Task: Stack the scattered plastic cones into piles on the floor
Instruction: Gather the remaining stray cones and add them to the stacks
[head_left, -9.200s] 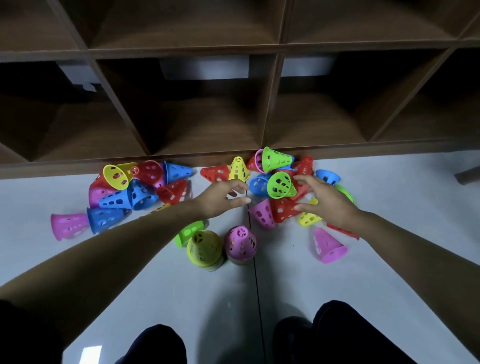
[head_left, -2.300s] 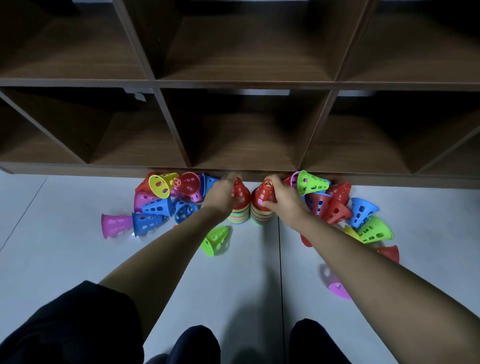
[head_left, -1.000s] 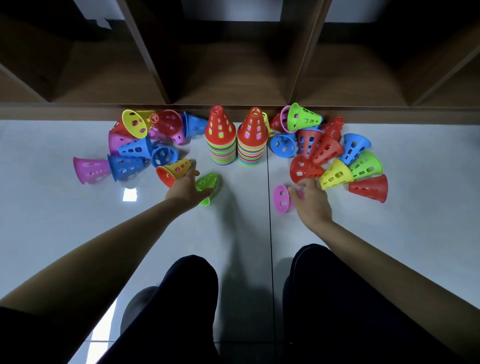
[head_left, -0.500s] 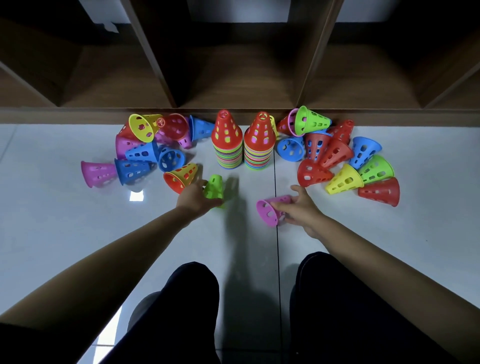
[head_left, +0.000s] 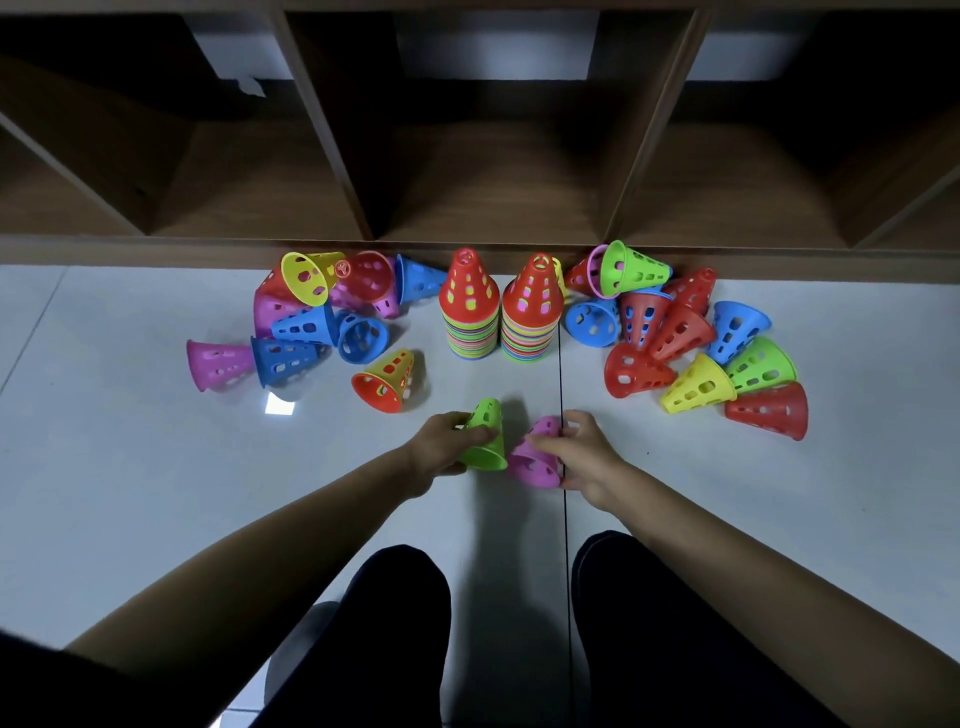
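My left hand (head_left: 442, 442) grips a green cone (head_left: 485, 436) that stands upright on the white floor. Right beside it my right hand (head_left: 584, 451) holds a pink cone (head_left: 535, 453), tilted with its tip pointing away from me. Two tall piles, each topped by a red cone, stand side by side further back: the left pile (head_left: 469, 309) and the right pile (head_left: 532, 312). Loose cones lie scattered on both sides of the piles.
A left cluster holds a pink cone (head_left: 218, 364), blue cones (head_left: 306, 332) and an orange-and-yellow nested pair (head_left: 388, 382). A right cluster holds red (head_left: 769, 410), yellow (head_left: 697, 391), green (head_left: 761, 365) and blue cones. A brown wooden shelf unit (head_left: 478, 249) borders the floor behind. My knees are below.
Both hands have drawn their cones toward the middle and nearer to me. The green cone now stands upright, and the pink one has turned from lying sideways to nearly upright beside it.
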